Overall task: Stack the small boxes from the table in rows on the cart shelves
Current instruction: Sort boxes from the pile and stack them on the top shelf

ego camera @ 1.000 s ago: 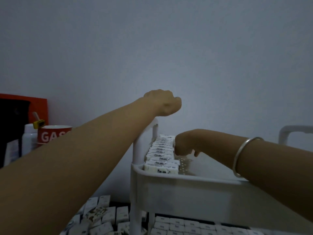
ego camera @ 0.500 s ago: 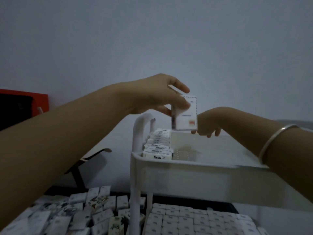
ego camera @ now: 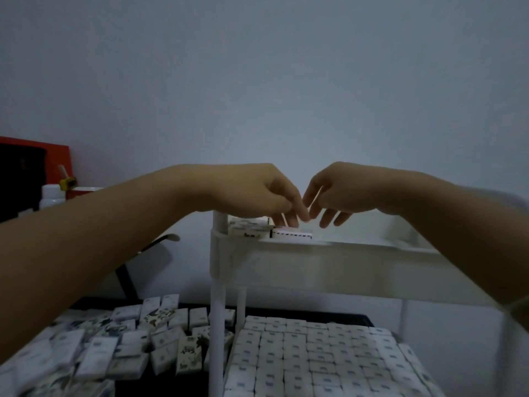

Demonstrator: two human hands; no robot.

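Lowered from upright, small box point(ego camera: 291, 234) lies flat, long axis left-right.

Red board point(ego camera: 57, 150) against grey wall point(ego camera: 257, 67), white bottle point(ego camera: 51, 196), yellow-capped tool point(ego camera: 67, 181)

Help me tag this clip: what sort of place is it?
Probably a home or small stockroom: a white cart by a bare wall, small boxes heaped on a table.

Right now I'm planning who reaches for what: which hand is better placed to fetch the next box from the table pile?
Probably the left hand: the loose boxes on the table lie under the left forearm, left of the cart. The right hand would have to cross the cart post.
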